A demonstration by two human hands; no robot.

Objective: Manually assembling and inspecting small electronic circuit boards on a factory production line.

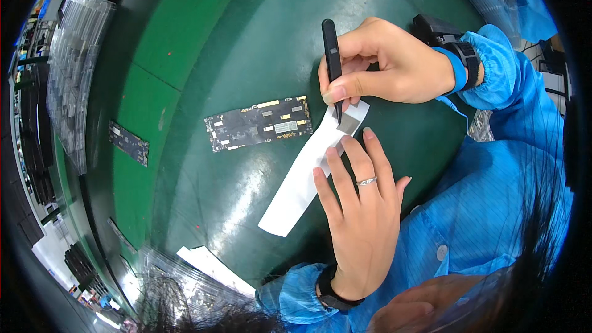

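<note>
My right hand [394, 65] is closed around slim black tweezers [332, 55], held upright. Their tip touches the edge of a small grey rectangular piece [349, 124] on the upper end of a white backing strip [296, 185]. With fingers spread, my left hand [364, 222] lies palm down, its fingertips on the strip beside the grey piece. A ring is on one finger. To the left of the strip lies a black circuit board [259, 124] with gold and silver parts, touched by neither hand.
The work surface is a green mat [240, 55]. Farther left lies a smaller dark circuit board [129, 143]. Clear plastic trays [80, 80] stand at the left edge, and more clear plastic [179, 277] with white paper strips [216, 268] is at the lower left.
</note>
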